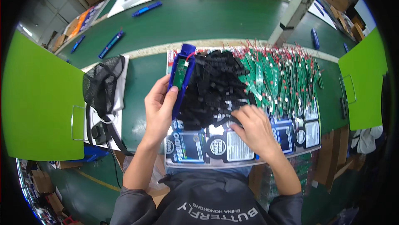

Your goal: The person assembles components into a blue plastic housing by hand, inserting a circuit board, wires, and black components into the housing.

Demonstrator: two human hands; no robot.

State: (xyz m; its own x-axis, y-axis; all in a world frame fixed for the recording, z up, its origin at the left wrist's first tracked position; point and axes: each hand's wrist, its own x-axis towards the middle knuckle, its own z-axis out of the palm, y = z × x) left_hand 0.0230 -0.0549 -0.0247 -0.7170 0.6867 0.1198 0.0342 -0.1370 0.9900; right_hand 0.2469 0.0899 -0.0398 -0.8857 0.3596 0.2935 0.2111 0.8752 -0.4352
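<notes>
My left hand [160, 104] is closed around a long blue plastic casing [188, 50], held upright and slightly tilted over the sheet. Inside the casing sits a narrow green circuit board [180, 75] with a white connector and red wires at its top; my thumb presses on the board's lower end. At the near edge of a heap of black plastic pieces [214, 86] is my right hand [255, 127]. Its thumb and index finger are apart, with a black piece near their tips. To the right of the heap lie many green circuit boards [276, 79] with red wires.
Printed sheets [216, 164] lie under the heap and the boards. A black mesh bag [102, 86] rests at the left, beside a green panel [41, 100]; another green panel [365, 83] stands at the right. Blue casings [111, 44] lie on the green surface beyond. A metal post [297, 11] rises at the back right.
</notes>
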